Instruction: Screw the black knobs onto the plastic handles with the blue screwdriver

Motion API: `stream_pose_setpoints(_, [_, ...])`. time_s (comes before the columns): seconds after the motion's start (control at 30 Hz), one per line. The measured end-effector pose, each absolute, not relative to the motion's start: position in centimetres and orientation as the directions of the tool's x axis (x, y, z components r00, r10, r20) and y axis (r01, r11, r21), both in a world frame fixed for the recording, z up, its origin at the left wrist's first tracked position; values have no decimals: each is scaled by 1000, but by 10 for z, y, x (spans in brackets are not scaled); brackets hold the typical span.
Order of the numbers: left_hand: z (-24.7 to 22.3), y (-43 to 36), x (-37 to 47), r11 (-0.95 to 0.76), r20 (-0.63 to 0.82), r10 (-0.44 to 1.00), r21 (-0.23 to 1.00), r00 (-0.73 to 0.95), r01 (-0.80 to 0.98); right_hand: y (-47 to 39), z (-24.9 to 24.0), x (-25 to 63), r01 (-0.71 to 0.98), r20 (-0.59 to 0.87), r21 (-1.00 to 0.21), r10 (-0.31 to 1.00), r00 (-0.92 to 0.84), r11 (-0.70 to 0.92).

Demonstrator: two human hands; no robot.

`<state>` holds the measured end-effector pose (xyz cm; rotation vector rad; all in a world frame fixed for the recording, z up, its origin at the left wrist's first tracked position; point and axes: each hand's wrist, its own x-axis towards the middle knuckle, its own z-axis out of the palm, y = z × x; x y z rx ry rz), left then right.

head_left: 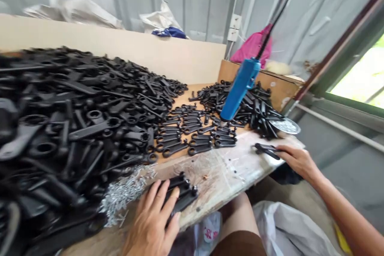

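My left hand lies with outstretched fingers over a few black ring-ended handles on the near edge of the worn bench. Its fingers partly cover them. At the right end of the bench, my right hand grips a small bunch of black handles by their near end. A blue electric screwdriver hangs nose down from a dark cable, over neat rows of similar handles. Loose silver screws are heaped beside my left hand.
A large pile of black handles fills the left side. A smaller heap lies at the back right, by a round silver dish and a cardboard box. A pale board closes the back. My legs are below the bench.
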<state>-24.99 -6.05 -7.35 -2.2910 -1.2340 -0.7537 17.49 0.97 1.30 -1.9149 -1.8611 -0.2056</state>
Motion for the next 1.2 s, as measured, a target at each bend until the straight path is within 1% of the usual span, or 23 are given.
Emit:
stream_pose_setpoints(0.1, [-74,-56,-251,-544,630,607,-115,484,831,35,1,178,944,268,-329,959,96,-3])
stream_pose_setpoints(0.2, [-68,-58,-251,-564,600,616,-117,510,818,54,-10,181,895,188,-444,973,135,-38])
stream_pose_setpoints(0.3, [-63,-60,-251,-572,585,624,-110,518,813,63,-12,181,843,130,-538,986,105,-19])
stream_pose_setpoints(0.4, [-62,-60,-251,-584,577,624,-103,526,805,63,-9,180,800,64,-600,998,24,19])
stream_pose_setpoints(0.53, [-65,-57,-251,-595,565,637,-71,524,801,62,-11,183,775,26,-630,999,-44,50])
stream_pose_setpoints(0.6, [-65,-58,-252,-584,569,646,-61,509,809,62,-16,186,771,48,-633,998,-49,68])
stream_pose_setpoints(0.67, [-59,-61,-251,-566,608,628,-73,486,821,61,-24,187,765,86,-637,995,-48,92])
stream_pose_setpoints(0.8, [-35,-73,-230,-568,723,528,-89,446,818,47,-39,186,745,199,-647,979,-38,160])
stream_pose_setpoints(0.87, [-22,-74,-201,-625,746,501,-40,439,780,35,-42,183,738,268,-640,962,-49,216])
stream_pose_setpoints(0.9, [-18,-71,-181,-664,746,500,5,439,748,29,-41,181,736,304,-630,951,-61,248])
stream_pose_setpoints(0.97, [-14,-59,-137,-683,707,559,95,434,725,17,-38,177,735,371,-599,924,-96,317])
stream_pose_setpoints(1.0, [-14,-51,-114,-663,646,619,123,448,738,12,-36,175,736,402,-579,908,-117,351])
stream_pose_setpoints(1.1, [-19,-22,-53,-615,548,698,128,461,778,-1,-32,168,742,477,-503,858,-188,443])
stream_pose_setpoints(1.2, [-26,-3,-19,-562,484,755,129,442,817,-9,-31,163,752,528,-418,810,-256,510])
